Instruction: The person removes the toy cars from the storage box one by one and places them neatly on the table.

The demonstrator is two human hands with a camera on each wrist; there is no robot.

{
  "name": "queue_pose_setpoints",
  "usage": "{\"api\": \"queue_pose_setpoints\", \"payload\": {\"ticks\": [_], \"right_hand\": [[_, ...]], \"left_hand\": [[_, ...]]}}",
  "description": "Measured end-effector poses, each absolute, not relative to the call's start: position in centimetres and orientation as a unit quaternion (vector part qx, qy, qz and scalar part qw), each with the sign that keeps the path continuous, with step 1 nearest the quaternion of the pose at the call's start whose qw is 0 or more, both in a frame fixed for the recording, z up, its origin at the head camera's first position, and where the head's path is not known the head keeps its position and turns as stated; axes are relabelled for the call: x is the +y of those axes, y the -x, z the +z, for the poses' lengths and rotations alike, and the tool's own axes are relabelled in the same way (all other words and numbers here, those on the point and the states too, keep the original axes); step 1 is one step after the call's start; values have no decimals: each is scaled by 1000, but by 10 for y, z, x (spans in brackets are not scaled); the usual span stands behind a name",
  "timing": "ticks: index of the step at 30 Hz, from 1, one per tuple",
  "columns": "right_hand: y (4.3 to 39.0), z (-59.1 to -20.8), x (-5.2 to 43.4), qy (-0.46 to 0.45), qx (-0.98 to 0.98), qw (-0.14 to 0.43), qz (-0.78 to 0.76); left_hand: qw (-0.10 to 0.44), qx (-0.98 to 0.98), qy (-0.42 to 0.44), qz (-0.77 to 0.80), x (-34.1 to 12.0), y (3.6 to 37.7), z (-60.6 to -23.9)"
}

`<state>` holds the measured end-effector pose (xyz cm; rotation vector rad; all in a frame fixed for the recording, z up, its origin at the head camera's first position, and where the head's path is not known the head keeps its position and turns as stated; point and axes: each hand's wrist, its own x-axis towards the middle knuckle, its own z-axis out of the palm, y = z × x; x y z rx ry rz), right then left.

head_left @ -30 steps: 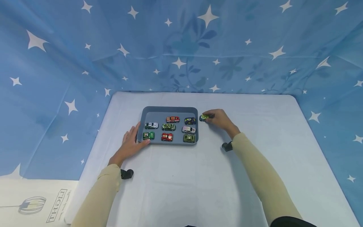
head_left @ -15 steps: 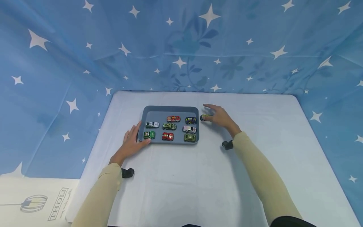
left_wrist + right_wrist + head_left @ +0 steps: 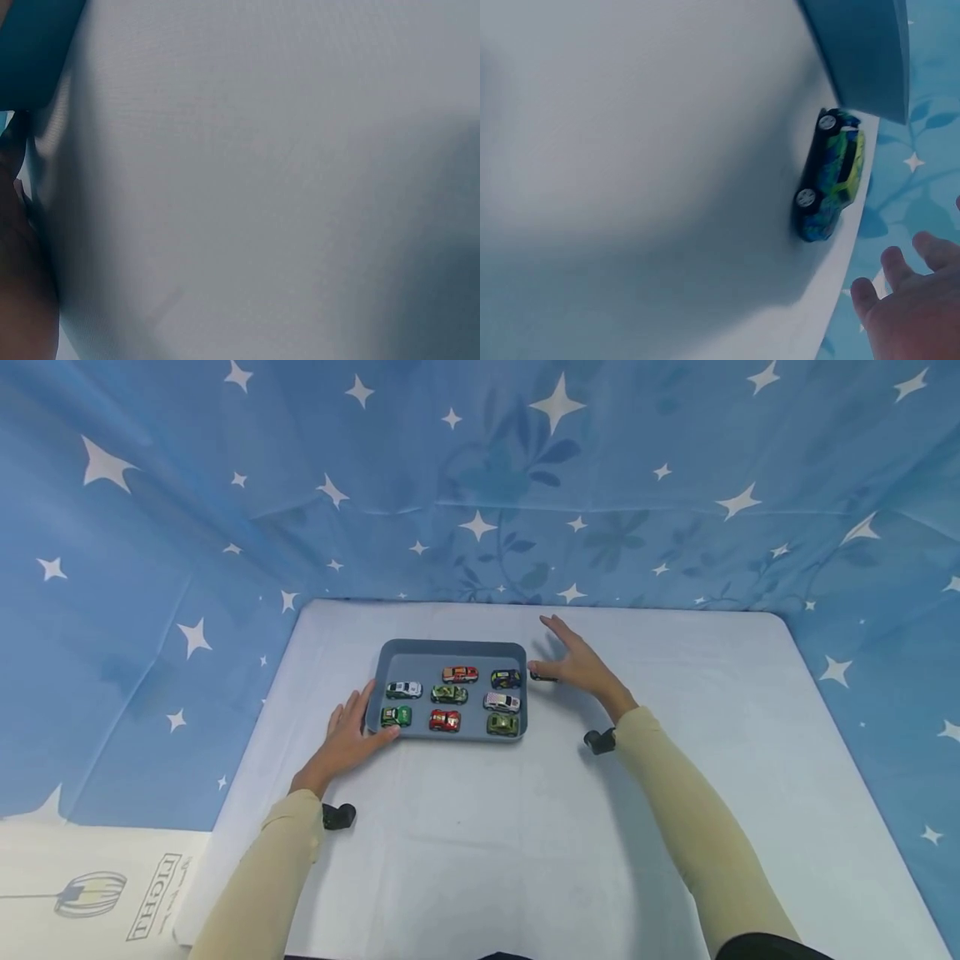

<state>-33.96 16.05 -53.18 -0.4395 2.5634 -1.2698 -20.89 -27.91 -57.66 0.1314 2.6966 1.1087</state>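
Note:
My left hand (image 3: 345,745) rests against the left end of a grey-blue tray (image 3: 450,647), fingers extended along its side and thumb at the front left corner. In the left wrist view, the tray's wall (image 3: 37,56) fills the top left. Just right of the tray, a toy car (image 3: 543,677) with a blue, green and yellow pattern stands on the table, partly hidden behind my right thumb. My right hand (image 3: 588,672) is spread beside it, forefinger pointing away from me. The right wrist view shows the same toy car (image 3: 830,176) on its wheels, with the fingers (image 3: 898,270) apart from it.
Several other toy cars stand in the tray, among them a red one (image 3: 445,720), a camouflage one (image 3: 448,694) and a white one (image 3: 404,690). A white cloth covers the table (image 3: 465,843). A blue star-patterned curtain (image 3: 480,468) hangs behind.
My right hand has let go of the patterned toy car, and its fingers have spread, the forefinger swinging away from me. The car stays beside the tray. My left hand keeps its place.

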Motion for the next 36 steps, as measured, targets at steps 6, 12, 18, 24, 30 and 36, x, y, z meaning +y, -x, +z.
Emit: {"api": "queue_pose_setpoints", "payload": {"ticks": [6,12,18,24,30,36], "right_hand": [[341,-522,149,161,881,116,-430],[343,-515,134,177,879,118,-427],[345,-509,116,198,870,96,-441],[343,-507,95,219,865,101,-441],[344,-502,79,243,864,85,-432],[350,-499,57,275,855,82,-433]], "left_hand": [[110,918,-45,378,-279,209,-576],[121,922,-36,367,-279,209,-576],[114,922,-40,369,-279,211,-577],[111,918,-38,379,-280,209,-577],[109,916,-42,384,-279,210,-582],[113,918,-39,377,-280,211,-580]]}}
